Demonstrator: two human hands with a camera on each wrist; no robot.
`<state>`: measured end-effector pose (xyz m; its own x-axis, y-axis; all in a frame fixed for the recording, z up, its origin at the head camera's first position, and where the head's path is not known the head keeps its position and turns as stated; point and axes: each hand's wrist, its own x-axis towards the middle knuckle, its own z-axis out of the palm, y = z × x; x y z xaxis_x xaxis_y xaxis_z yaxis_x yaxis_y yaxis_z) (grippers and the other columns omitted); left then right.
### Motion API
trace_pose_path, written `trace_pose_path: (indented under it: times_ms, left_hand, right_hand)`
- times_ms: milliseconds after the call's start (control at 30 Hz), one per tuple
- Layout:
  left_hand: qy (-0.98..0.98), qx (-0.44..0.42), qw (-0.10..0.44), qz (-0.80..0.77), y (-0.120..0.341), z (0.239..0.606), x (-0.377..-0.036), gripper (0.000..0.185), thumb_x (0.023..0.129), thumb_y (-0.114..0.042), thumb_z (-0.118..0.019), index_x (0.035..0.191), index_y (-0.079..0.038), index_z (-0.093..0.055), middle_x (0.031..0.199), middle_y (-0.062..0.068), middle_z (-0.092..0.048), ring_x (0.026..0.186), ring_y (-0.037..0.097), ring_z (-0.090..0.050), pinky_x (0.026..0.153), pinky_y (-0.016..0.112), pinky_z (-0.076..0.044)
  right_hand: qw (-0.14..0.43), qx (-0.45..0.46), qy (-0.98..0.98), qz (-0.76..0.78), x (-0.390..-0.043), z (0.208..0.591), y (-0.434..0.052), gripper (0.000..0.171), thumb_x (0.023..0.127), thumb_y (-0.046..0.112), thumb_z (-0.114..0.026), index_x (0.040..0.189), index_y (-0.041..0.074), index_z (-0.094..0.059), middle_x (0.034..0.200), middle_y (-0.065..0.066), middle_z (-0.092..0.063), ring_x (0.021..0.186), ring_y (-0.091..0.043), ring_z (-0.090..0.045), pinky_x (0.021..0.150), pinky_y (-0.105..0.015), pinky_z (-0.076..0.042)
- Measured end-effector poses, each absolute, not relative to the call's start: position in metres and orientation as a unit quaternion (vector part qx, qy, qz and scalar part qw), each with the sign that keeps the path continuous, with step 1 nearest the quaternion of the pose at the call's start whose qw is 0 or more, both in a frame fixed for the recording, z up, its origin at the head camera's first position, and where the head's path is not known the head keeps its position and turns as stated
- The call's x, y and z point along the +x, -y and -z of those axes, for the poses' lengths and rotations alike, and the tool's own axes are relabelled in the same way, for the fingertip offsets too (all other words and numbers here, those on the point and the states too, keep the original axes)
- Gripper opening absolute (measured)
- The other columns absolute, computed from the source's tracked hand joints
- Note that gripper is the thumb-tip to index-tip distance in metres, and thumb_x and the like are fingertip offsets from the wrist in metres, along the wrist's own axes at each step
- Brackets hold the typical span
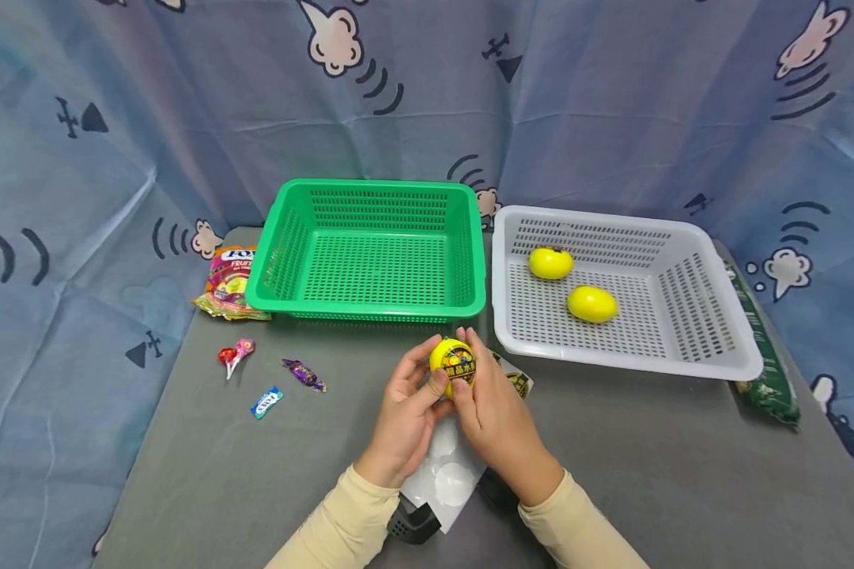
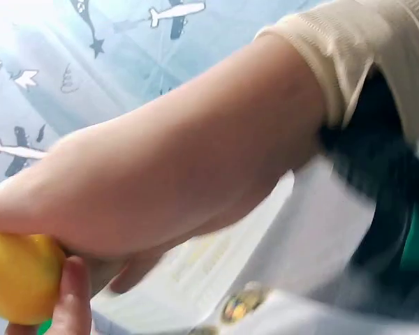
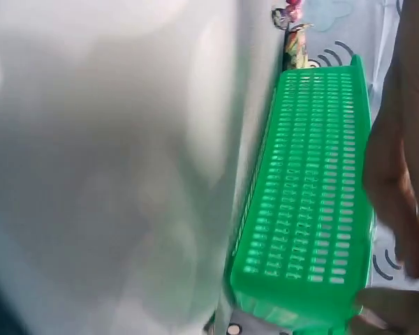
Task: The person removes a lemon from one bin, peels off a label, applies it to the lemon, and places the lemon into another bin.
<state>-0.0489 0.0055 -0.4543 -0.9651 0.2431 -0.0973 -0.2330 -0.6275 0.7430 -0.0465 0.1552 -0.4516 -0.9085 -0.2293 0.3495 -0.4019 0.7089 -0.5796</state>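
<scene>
Nearest, a white sticker sheet (image 1: 448, 466) lies on the grey table (image 1: 648, 458) under both wrists. Above it, the left hand (image 1: 406, 411) and the right hand (image 1: 494, 407) together grip a yellow lemon (image 1: 452, 365), fingers curled round its labelled face, just in front of the baskets. Left of the hands lie three wrapped candies (image 1: 266, 401). Farther back sit the green basket (image 1: 370, 304) and the white basket (image 1: 712, 296), which holds two more lemons (image 1: 591, 303)
</scene>
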Motion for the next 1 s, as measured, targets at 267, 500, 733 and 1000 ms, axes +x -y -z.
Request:
trace_pose_path:
  times_ms: [267,500,733,1000]
  left_hand:
    - [-0.439,0.017,0.139,-0.888,-0.001,0.46,-0.051,0.055,0.103,-0.02,-0.068,0.154,-0.008,-0.052,0.137,0.01,-0.055,0.104,0.018,-0.068,0.084,0.03,-0.06]
    - [-0.384,0.032,0.137,-0.912,-0.004,0.462,-0.045,0.052,0.097,-0.029,-0.076,0.145,-0.021,-0.061,0.148,0.006,-0.051,0.114,0.012,-0.064,0.088,0.024,-0.056]
    - [-0.396,0.012,0.127,-0.909,-0.006,0.459,-0.05,0.052,0.099,-0.022,-0.075,0.149,-0.02,-0.06,0.143,0.008,-0.052,0.115,0.016,-0.062,0.091,0.023,-0.055]
    - [-0.411,-0.01,0.132,-0.902,-0.004,0.467,-0.051,0.051,0.111,-0.009,-0.056,0.16,-0.012,-0.043,0.139,0.013,-0.055,0.105,0.018,-0.066,0.086,0.024,-0.057]
  right_hand:
    - [0.238,0.221,0.851,-0.413,-0.043,0.444,-0.159,0.06,0.115,0.04,-0.04,0.153,-0.005,-0.05,0.156,-0.02,-0.051,0.145,-0.039,-0.045,0.122,-0.045,-0.032]
    - [0.286,0.335,0.819,-0.367,-0.051,0.449,-0.149,0.042,0.116,0.02,-0.037,0.138,-0.006,-0.062,0.147,-0.02,-0.057,0.146,-0.038,-0.045,0.123,-0.044,-0.031]
    - [0.223,0.279,0.864,-0.354,-0.049,0.453,-0.148,0.063,0.116,0.035,-0.03,0.162,-0.008,-0.023,0.168,-0.027,-0.027,0.156,-0.037,-0.027,0.127,-0.04,-0.019]
    - [0.092,0.206,0.911,-0.346,-0.039,0.445,-0.159,0.084,0.113,0.056,-0.033,0.168,0.0,-0.005,0.176,-0.017,-0.01,0.159,-0.041,-0.016,0.125,-0.061,-0.016]
